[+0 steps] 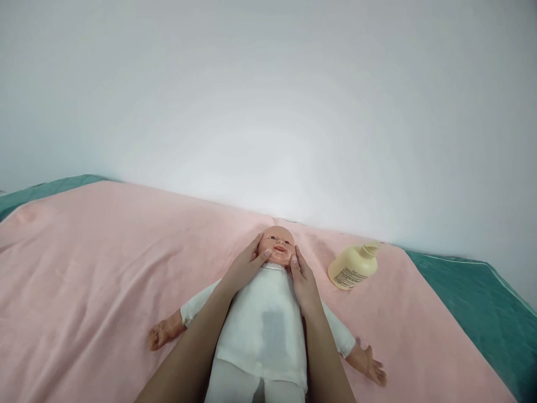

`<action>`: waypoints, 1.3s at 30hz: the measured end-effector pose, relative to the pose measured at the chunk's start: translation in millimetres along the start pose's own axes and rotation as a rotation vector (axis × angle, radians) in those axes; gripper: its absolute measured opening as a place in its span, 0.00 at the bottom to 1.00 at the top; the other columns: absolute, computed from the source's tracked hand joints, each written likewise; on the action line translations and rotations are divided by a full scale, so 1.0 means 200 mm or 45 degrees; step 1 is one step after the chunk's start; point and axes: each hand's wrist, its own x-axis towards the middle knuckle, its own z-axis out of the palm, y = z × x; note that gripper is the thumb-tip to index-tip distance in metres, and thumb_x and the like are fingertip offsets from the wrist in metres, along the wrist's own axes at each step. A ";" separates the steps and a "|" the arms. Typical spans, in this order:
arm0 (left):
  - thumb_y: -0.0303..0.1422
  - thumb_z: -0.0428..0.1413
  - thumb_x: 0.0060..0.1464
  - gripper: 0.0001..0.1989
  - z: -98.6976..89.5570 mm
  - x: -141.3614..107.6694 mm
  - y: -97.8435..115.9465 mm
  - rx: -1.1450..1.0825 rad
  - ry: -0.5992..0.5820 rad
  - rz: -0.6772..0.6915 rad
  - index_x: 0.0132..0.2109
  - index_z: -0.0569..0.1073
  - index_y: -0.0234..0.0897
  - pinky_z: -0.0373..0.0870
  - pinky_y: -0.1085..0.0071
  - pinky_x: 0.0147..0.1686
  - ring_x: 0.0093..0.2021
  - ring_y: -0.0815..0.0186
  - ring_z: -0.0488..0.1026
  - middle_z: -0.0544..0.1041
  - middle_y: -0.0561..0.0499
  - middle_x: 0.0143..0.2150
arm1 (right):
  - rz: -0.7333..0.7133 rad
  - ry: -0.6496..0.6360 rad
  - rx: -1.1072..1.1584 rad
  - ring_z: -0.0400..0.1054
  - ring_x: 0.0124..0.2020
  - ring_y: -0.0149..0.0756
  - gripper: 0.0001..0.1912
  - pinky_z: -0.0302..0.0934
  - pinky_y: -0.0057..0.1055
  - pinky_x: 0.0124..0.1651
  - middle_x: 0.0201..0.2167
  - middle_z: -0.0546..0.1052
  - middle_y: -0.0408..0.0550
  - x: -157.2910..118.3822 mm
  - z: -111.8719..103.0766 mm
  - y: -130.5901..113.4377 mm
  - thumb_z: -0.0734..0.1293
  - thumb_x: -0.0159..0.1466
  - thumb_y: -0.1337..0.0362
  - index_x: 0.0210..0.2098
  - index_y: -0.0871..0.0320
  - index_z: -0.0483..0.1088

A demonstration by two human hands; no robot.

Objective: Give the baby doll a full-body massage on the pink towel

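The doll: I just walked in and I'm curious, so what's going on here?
The doll lies face up on a pink cloth, arms spread. The person's left hand and right hand rest against its head, one on each side. A pale yellow bottle sits on the cloth to the right, with neither hand touching it.

Smooth, plastic-looking doll head point(277, 244); cloth sheet point(104, 252).

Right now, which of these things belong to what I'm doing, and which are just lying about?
Being used:
Doll, its face between your left hand and right hand
Pink blanket, under the doll

Apparently just lying about:
Yellow bottle, untouched beside the doll, though it may belong
Green sheet, showing at the blanket's edges
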 end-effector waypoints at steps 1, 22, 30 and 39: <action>0.51 0.51 0.57 0.39 0.01 0.00 -0.01 -0.027 -0.003 -0.002 0.69 0.51 0.42 0.55 0.61 0.63 0.66 0.55 0.57 0.57 0.48 0.68 | 0.017 -0.003 0.010 0.54 0.65 0.46 0.43 0.50 0.42 0.66 0.65 0.60 0.53 -0.01 0.00 -0.01 0.58 0.62 0.39 0.67 0.61 0.52; 0.49 0.52 0.58 0.37 0.02 0.00 -0.01 0.063 0.039 0.004 0.69 0.51 0.43 0.56 0.59 0.62 0.65 0.54 0.60 0.60 0.46 0.67 | -0.015 0.015 -0.057 0.52 0.66 0.45 0.42 0.50 0.40 0.66 0.64 0.61 0.53 -0.02 0.01 -0.03 0.60 0.63 0.42 0.67 0.62 0.51; 0.50 0.41 0.63 0.33 0.00 -0.01 0.01 0.120 0.003 0.032 0.70 0.49 0.41 0.47 0.61 0.66 0.69 0.58 0.51 0.52 0.49 0.70 | -0.053 -0.010 -0.010 0.51 0.67 0.45 0.43 0.48 0.44 0.66 0.66 0.57 0.53 0.01 0.00 0.04 0.56 0.63 0.38 0.67 0.61 0.51; 0.52 0.53 0.55 0.40 0.02 0.00 0.01 0.018 0.024 0.016 0.69 0.52 0.43 0.58 0.60 0.61 0.65 0.53 0.59 0.59 0.46 0.68 | 0.026 0.013 -0.007 0.61 0.62 0.47 0.45 0.56 0.42 0.62 0.62 0.65 0.55 -0.02 0.02 -0.02 0.63 0.60 0.42 0.68 0.61 0.49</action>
